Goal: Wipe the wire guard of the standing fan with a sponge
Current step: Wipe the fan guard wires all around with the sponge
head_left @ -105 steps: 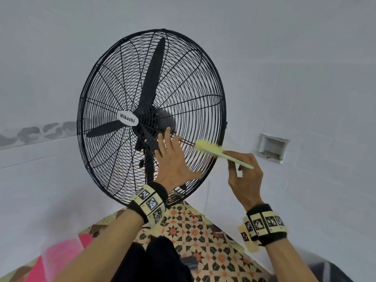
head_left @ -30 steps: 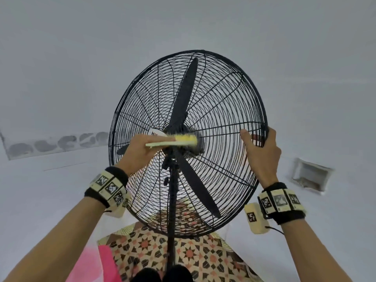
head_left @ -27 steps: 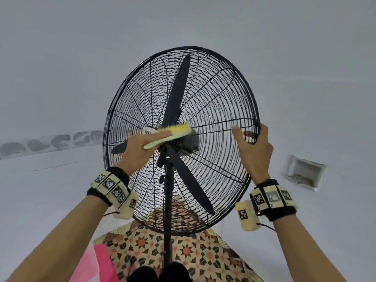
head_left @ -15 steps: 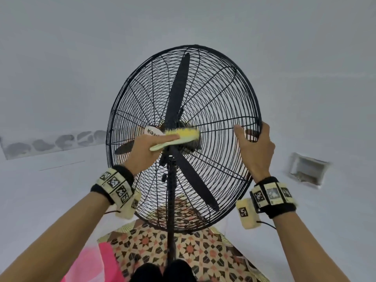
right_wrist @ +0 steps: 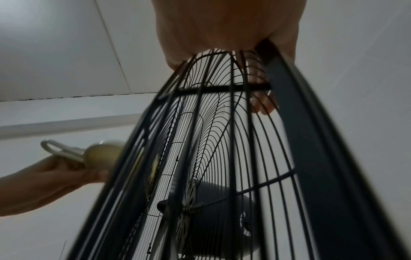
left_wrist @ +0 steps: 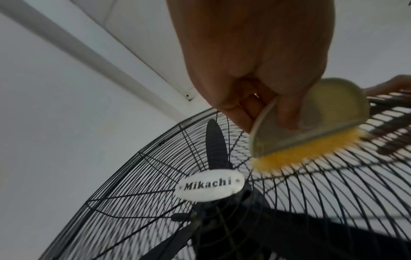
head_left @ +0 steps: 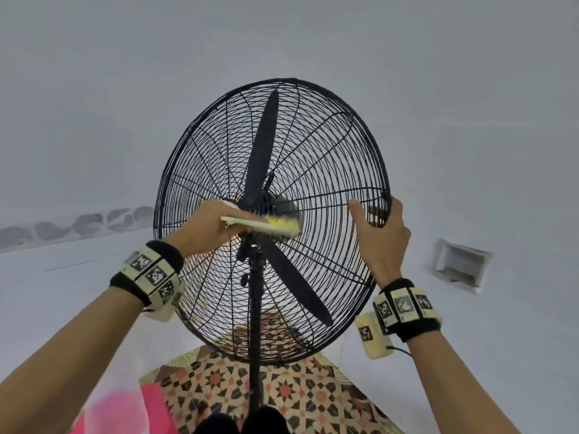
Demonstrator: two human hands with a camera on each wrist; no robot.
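The black wire guard (head_left: 291, 80) of the standing fan fills the middle of the head view. My left hand (head_left: 210, 227) grips the pale flat handle of the sponge (head_left: 282, 226). Its yellow face presses on the wires beside the hub. In the left wrist view the sponge (left_wrist: 311, 116) lies just above the white Mikachi badge (left_wrist: 209, 186), thumb on its back. My right hand (head_left: 383, 233) grips the guard's right rim, thumb on the near face. In the right wrist view its fingers (right_wrist: 262, 103) curl round the rim band (right_wrist: 309, 140), with the sponge (right_wrist: 102, 154) on the far face.
The fan's black pole (head_left: 255, 324) runs down to a patterned mat (head_left: 282, 393). Something pink (head_left: 119, 411) lies at the lower left. White tiled walls surround the fan, with a recessed niche (head_left: 460, 264) at the right.
Since 3.5 s ago the sponge has passed from my right hand to my left, and the right hand has taken the rim. In the last half second the sponge slid slightly down across the wires.
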